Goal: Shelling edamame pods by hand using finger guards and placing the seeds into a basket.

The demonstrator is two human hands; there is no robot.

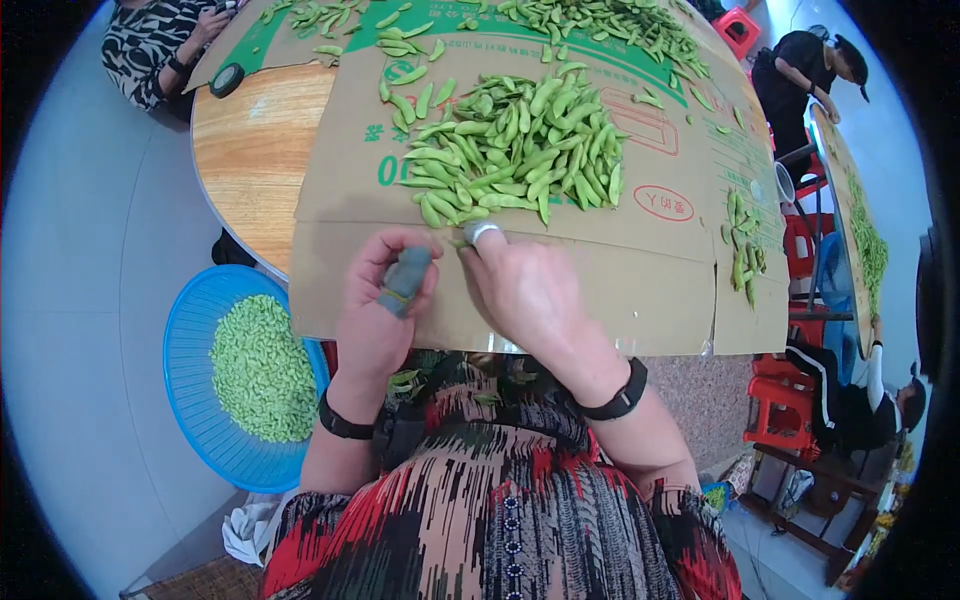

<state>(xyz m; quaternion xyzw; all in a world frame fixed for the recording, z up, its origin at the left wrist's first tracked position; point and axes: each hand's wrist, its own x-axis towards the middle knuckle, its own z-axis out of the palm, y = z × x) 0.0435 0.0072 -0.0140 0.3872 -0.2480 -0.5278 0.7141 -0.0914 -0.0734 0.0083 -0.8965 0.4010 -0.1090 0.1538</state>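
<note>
A heap of green soybean pods [520, 140] lies on a flattened cardboard sheet [600, 285] over the table, just beyond my hands. My right hand [530, 290] is closed at the near edge of the heap, with a pale cover [481, 231] on a fingertip. A sliver of green pod shows at its pinched fingers. My left hand [385, 285] is beside it, fingers curled, a grey-blue cover [405, 278] with a greenish band on the thumb. Whatever those fingers hold, if anything, is hidden.
Left of my arm stands a blue plastic basket [185, 385] of shelled green beans [258, 370]. More pods [620, 30] lie across the far cardboard; a smaller group [742, 245] is at the right. A black tape roll [227, 80] sits by a person at far left. People and red stools [780, 410] are at right.
</note>
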